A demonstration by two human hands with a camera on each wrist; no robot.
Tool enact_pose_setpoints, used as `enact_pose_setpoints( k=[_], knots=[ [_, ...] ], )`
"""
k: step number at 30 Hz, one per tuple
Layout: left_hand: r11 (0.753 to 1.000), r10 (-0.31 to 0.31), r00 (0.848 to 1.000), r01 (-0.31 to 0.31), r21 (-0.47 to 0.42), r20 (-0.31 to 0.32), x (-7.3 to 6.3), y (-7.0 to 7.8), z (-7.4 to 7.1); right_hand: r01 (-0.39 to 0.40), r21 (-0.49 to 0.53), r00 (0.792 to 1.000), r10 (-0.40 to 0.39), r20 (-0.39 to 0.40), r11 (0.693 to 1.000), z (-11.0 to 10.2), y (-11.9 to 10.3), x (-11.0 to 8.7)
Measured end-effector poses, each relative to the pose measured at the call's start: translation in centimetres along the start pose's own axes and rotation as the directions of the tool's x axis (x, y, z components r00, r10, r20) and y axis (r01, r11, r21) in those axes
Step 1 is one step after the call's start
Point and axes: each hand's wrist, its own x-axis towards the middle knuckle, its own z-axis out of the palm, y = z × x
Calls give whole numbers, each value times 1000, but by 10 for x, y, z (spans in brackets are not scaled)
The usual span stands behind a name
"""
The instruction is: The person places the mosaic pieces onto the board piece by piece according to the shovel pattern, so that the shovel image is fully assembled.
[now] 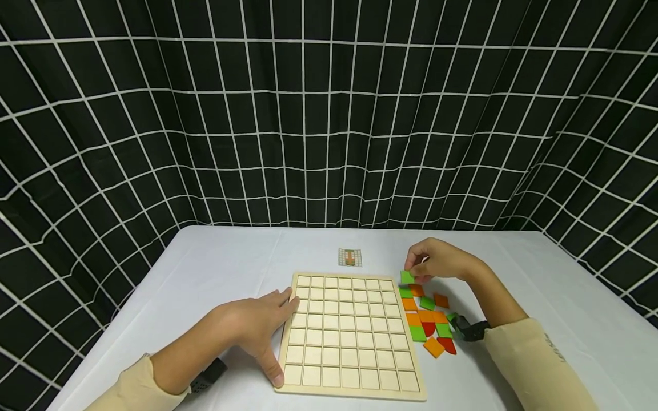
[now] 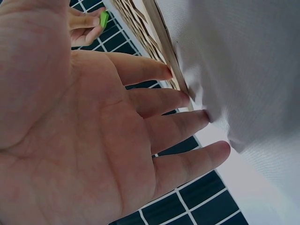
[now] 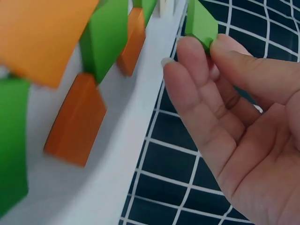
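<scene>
A pale wooden grid board point(image 1: 351, 331) lies on the white table, its square cells bare. Along its left edge rests my left hand point(image 1: 257, 322), thumb at the near corner and fingers spread; in the left wrist view those fingers point(image 2: 173, 122) look straight, touching the board's side. Beyond the board's far right corner, my right hand point(image 1: 437, 260) pinches a green square tile point(image 3: 201, 23) between thumb and fingertips, lifted off the table. Below that hand lie loose orange point(image 1: 434, 347), green point(image 1: 418, 334) and red tiles point(image 1: 447, 345), some of them rounded.
A small patterned card point(image 1: 350, 257) with an orange and green design lies behind the board. The loose tiles crowd close against the board's right edge. White cloth covers the table point(image 1: 231, 257), and a black curtain with white grid lines point(image 1: 329, 114) surrounds it.
</scene>
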Motion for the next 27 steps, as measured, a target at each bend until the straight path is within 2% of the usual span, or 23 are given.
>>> enact_pose_setpoints(
  k=[14, 27],
  knots=[
    [1000, 8, 1000, -7, 18, -14, 1, 0, 2, -8, 101, 999, 12, -43, 995, 13, -12, 23],
    [1000, 14, 1000, -14, 24, -12, 0, 2, 2, 14, 138, 1000, -17, 19, 990, 29, -30, 45]
  ],
)
